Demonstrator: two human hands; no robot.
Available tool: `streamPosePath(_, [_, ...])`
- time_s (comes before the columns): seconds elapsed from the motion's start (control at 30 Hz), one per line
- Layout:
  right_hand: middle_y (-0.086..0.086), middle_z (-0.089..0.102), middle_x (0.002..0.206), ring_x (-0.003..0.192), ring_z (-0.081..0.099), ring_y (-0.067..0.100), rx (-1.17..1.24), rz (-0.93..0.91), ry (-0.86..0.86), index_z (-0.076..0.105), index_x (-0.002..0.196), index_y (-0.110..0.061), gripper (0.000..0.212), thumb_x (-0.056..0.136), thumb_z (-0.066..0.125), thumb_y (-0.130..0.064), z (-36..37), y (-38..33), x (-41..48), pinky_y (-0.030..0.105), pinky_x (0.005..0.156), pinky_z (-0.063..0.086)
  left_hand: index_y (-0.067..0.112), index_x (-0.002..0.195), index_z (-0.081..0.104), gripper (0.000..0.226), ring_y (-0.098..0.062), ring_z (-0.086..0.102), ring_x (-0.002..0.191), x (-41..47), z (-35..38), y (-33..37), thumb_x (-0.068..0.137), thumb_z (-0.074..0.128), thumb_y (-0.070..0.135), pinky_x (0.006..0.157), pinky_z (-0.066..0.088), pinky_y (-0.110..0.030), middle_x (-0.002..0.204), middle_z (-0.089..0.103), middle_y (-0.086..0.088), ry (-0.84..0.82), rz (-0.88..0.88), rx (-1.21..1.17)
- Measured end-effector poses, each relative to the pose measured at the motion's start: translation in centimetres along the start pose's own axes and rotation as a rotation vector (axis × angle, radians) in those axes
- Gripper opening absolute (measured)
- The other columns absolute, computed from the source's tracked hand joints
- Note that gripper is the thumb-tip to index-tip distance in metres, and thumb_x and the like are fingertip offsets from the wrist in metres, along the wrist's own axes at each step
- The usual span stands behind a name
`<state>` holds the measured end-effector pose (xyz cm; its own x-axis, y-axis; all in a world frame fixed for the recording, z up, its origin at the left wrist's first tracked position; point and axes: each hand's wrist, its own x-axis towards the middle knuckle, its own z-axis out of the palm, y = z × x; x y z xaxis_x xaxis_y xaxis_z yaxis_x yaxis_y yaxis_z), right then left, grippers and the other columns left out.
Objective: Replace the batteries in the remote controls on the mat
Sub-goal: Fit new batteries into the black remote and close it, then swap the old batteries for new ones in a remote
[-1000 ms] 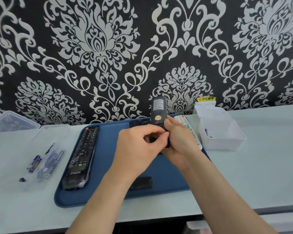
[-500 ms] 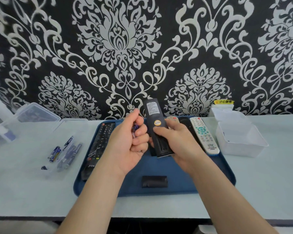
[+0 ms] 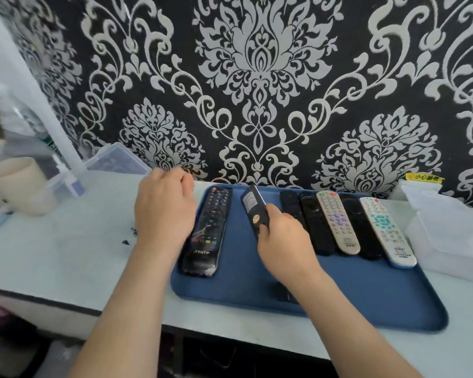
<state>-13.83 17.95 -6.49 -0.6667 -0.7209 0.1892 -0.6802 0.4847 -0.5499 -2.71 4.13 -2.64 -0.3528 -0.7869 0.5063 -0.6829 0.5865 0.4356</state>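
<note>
1. On my feed, a pale table (image 3: 66,257) runs along the patterned wall, with a dark strip along its front edge.
2. A blue mat (image 3: 366,301) lies on it right of centre. Its back edge is near the wall and its front edge is close to the table's front.
3. A clear plastic box (image 3: 115,159) stands at the back, left of the mat.
4. A white open box (image 3: 453,233) sits just beside the mat's right edge; I cannot tell whether they touch.
5. A few small dark bits (image 3: 133,231) lie on the bare top left of the mat, too small for me to identify.
6. A beige cup (image 3: 19,181) stands at the far left, blurred.
</note>
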Motion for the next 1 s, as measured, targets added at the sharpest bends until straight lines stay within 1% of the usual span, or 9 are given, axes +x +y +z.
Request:
streamPosePath(0.1, [0.003, 0.051, 0.089, 0.077, 0.043, 0.024, -0.098, -0.015, -0.03, 0.051, 0.106, -0.01, 0.014, 0.098, 0.042, -0.016, 0.1, -0.5, -0.1, 0.032, 0.064, 0.027, 0.019, 0.107, 0.066, 0.024, -0.036, 0.043, 0.108, 0.6, 0.9, -2.6, 0.096, 0.044, 0.016, 0.083, 0.034, -0.037, 0.112, 0.054, -0.016, -0.143, -0.084, 0.134])
streamPosePath(0.17, [0.006, 0.062, 0.098, 0.084, 0.052, 0.025, -0.086, -0.048, -0.016, 0.059, 0.109, -0.01, 0.021, 0.096, 0.043, -0.013, 0.0, -0.5, -0.2, 0.034, 0.068, 0.036, 0.023, 0.112, 0.062, 0.025, -0.037, 0.041, 0.112, 0.5, 1.4, -3.4, 0.094, 0.047, 0.015, 0.089, 0.036, -0.041, 0.118, 0.053, -0.016, -0.226, -0.132, 0.153])
streamPosePath(0.27, [0.009, 0.069, 0.114, 0.105, 0.061, 0.028, 0.038, -0.076, 0.074, 0.067, 0.117, -0.009, 0.031, 0.095, 0.046, -0.007, -0.7, -0.2, -0.4, 0.033, 0.085, 0.045, 0.02, 0.112, 0.061, 0.027, -0.039, 0.047, 0.109, 0.7, 1.8, -3.2, 0.089, 0.048, 0.011, 0.095, 0.035, -0.044, 0.117, 0.058, -0.016, -0.153, -0.104, 0.168])
streamPosePath(0.4, [0.003, 0.068, 0.121, 0.114, 0.059, 0.018, 0.168, -0.053, 0.155, 0.067, 0.122, -0.01, 0.033, 0.096, 0.047, -0.007, -2.6, 1.3, -0.7, 0.03, 0.097, 0.045, 0.019, 0.109, 0.062, 0.033, -0.035, 0.047, 0.111, 0.7, 1.3, -1.9, 0.086, 0.046, 0.001, 0.095, 0.035, -0.045, 0.116, 0.059, -0.013, -0.039, -0.084, 0.048])
streamPosePath(0.57, [0.006, 0.066, 0.119, 0.113, 0.054, 0.027, -0.022, 0.039, 0.329, 0.069, 0.117, -0.012, 0.033, 0.09, 0.052, -0.007, -6.1, 5.5, -0.8, 0.036, 0.093, 0.043, 0.021, 0.091, 0.069, 0.031, -0.012, 0.054, 0.09, -1.7, 2.2, 4.6, 0.091, 0.044, 0.002, 0.079, 0.036, -0.023, 0.099, 0.064, 0.005, -0.11, 0.187, -0.295])
streamPosePath(0.67, [0.005, 0.056, 0.131, 0.122, 0.042, 0.03, -0.198, 0.227, 0.336, 0.062, 0.125, -0.019, 0.039, 0.088, 0.054, -0.014, -8.4, 8.6, -1.5, 0.044, 0.093, 0.04, 0.023, 0.091, 0.071, 0.029, -0.008, 0.054, 0.087, -4.3, 3.9, 9.0, 0.09, 0.048, 0.005, 0.081, 0.042, -0.026, 0.096, 0.064, 0.01, -0.272, 0.431, -0.382])
streamPosePath(0.87, [0.006, 0.046, 0.145, 0.138, 0.028, 0.028, -0.093, 0.55, 0.491, 0.048, 0.14, -0.024, 0.043, 0.096, 0.047, -0.027, -13.6, 14.6, -3.7, 0.051, 0.104, 0.03, 0.02, 0.126, 0.062, 0.034, -0.014, 0.049, 0.119, -9.1, 6.9, 17.4, 0.097, 0.044, 0.013, 0.102, 0.035, -0.025, 0.133, 0.057, 0.009, -0.531, 0.72, -0.415])
streamPosePath(0.93, [0.009, 0.045, 0.147, 0.139, 0.029, 0.031, 0.008, 0.664, 0.461, 0.039, 0.146, -0.019, 0.048, 0.1, 0.041, -0.031, -15.1, 17.0, -4.4, 0.053, 0.105, 0.029, 0.02, 0.135, 0.052, 0.037, -0.017, 0.043, 0.123, -10.4, 7.6, 20.0, 0.1, 0.041, 0.016, 0.104, 0.031, -0.027, 0.143, 0.047, 0.009, -0.581, 0.756, -0.416])
streamPosePath(1.0, [0.013, 0.051, 0.141, 0.134, 0.039, 0.034, 0.106, 0.741, 0.373, 0.042, 0.144, -0.01, 0.049, 0.101, 0.04, -0.034, -15.8, 18.8, -4.7, 0.047, 0.103, 0.034, 0.019, 0.137, 0.047, 0.038, -0.018, 0.038, 0.125, -11.3, 8.3, 21.5, 0.1, 0.04, 0.018, 0.104, 0.029, -0.028, 0.145, 0.042, 0.008, -0.619, 0.757, -0.393])
